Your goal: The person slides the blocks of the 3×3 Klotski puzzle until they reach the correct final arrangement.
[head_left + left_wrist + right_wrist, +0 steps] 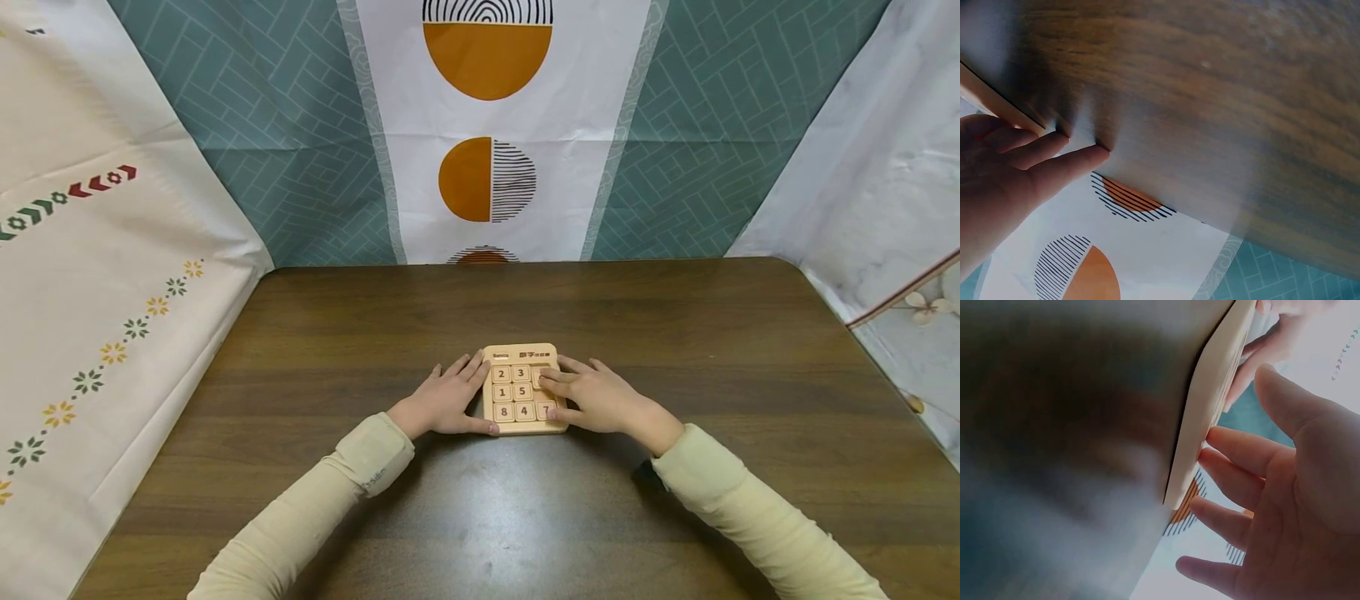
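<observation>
A light wooden number slide puzzle [522, 423] lies flat on the table, with square numbered tiles in its frame. The top row shows 2, 3 and a tile partly covered by fingers; below are 1 and 5, then 8, 4 and 7. My left hand [448, 402] rests along the puzzle's left side, fingers straight at the upper edge and thumb at the lower left corner. With fingers extended, my right hand [603, 398] reaches over the right side. Its fingertips touch the upper right tile and its thumb lies at the 7 tile. The right wrist view shows the puzzle's side [1200, 419] near the fingertips.
The dark brown wooden table [337, 333] extends around the puzzle. Behind its far edge hangs a green and white patterned cloth [300, 167]. Pale cloths cover the left side [97, 275] and the right side [862, 192].
</observation>
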Demonstrator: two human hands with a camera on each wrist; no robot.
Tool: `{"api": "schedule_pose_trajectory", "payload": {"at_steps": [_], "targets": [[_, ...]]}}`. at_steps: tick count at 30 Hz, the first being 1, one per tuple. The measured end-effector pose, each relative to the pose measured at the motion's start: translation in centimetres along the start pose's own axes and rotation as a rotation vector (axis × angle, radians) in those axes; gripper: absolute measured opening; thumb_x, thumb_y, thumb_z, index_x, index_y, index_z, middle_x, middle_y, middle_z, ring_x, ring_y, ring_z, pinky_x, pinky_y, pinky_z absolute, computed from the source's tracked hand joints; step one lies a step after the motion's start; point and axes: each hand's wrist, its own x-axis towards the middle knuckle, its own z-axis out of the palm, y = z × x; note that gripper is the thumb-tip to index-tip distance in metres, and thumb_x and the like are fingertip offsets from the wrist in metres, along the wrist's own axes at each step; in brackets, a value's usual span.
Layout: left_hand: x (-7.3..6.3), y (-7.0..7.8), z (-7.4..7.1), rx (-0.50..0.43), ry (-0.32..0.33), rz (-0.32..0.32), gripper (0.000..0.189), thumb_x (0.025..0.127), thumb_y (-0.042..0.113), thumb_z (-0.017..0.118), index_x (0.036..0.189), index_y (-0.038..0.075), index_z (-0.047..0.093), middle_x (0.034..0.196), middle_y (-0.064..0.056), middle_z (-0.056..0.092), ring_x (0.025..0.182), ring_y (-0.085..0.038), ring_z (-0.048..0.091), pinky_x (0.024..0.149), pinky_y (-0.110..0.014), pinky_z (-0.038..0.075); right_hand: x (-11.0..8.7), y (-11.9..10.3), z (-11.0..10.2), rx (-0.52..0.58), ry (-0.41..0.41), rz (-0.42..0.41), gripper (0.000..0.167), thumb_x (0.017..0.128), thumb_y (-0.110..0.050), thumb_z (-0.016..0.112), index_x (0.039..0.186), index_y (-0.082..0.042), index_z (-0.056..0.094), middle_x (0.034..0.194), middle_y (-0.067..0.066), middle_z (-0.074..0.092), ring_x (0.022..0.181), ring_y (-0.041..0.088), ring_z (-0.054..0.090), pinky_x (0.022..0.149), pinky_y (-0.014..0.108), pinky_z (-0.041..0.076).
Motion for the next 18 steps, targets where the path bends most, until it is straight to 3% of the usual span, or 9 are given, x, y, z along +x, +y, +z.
{"api": "schedule_pose_trajectory", "payload": {"at_steps": [18], "targets": [[0.0,0.0,0.1,0.008,0.005,0.002,0.104,0.075,0.074,0.045,0.147,0.009,0.009,0.152,-0.009,-0.001,0.137,-0.028,0.010,0.101,-0.057,0.020,-1.1,-0.6,0.4,-0.014,0.033,-0.054,0.056,0.089,-0.045,0.053,0.132,-0.010,0.051,0.137,0.008,0.044,0.129,0.033,0.032,0.092,0.062,0.028]]}}
